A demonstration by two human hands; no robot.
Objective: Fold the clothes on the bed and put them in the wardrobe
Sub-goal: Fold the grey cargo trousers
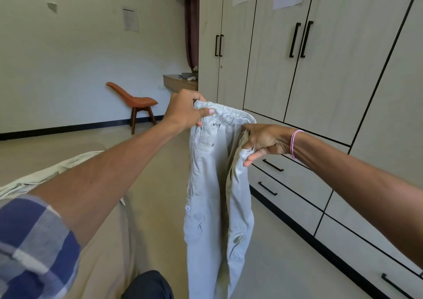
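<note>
Right now your left hand [185, 111] has its grip pinched on one end of the trousers' [215, 184] elastic waistband, thumb over the top edge, while your right hand [263, 142] has its grip closed on a bunch of the waistband's other side, a little lower. Between them the trousers hang in the air, legs dropping straight down, just in front of the wardrobe [320, 70], whose doors and drawers all look shut. To the left of the trousers, the bed [109, 230] carries another pale garment [45, 173] near its far edge. You look to be at the start of folding: straightening the piece by its waist. Next, I judge, you need the two legs laid one on the other, then doubled on the bed, before any door is opened.
</note>
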